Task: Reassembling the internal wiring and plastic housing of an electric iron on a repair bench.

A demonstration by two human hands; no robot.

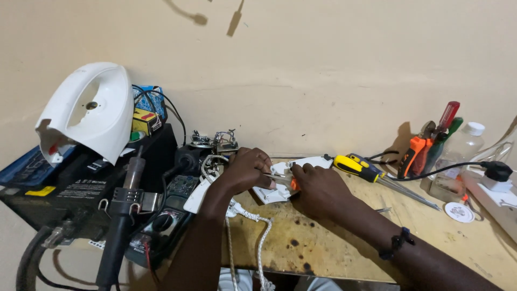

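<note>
1. Head view: both hands meet over a white plastic part (pixel 269 193) lying on the stained wooden bench (pixel 323 237), near the wall.
2. The left hand (pixel 245 170) curls closed around a thin metal tool (pixel 277 176), its tip pointing at the part's middle.
3. The right hand (pixel 320 188) presses on the part's right side, fingers bent shut over a small orange piece (pixel 294 184); just what the piece is cannot be told.
4. A white braided cord (pixel 253 221) runs from under the part and off the bench's front edge.
5. Progress, as a judgement: the appliance looks well stripped. Its white shell (pixel 89 110) sits apart on a black case (pixel 81 183) at the left, already off, and the hands work on an inner piece. Nothing shows reassembly begun.
6. A yellow screwdriver (pixel 358 168) lies just right of the hands, untouched. More screwdrivers and pliers stand in a holder (pixel 431 143) further right.
7. A multimeter (pixel 172 213) and a hot-air wand (pixel 123 215) sit at the left, unused.
</note>
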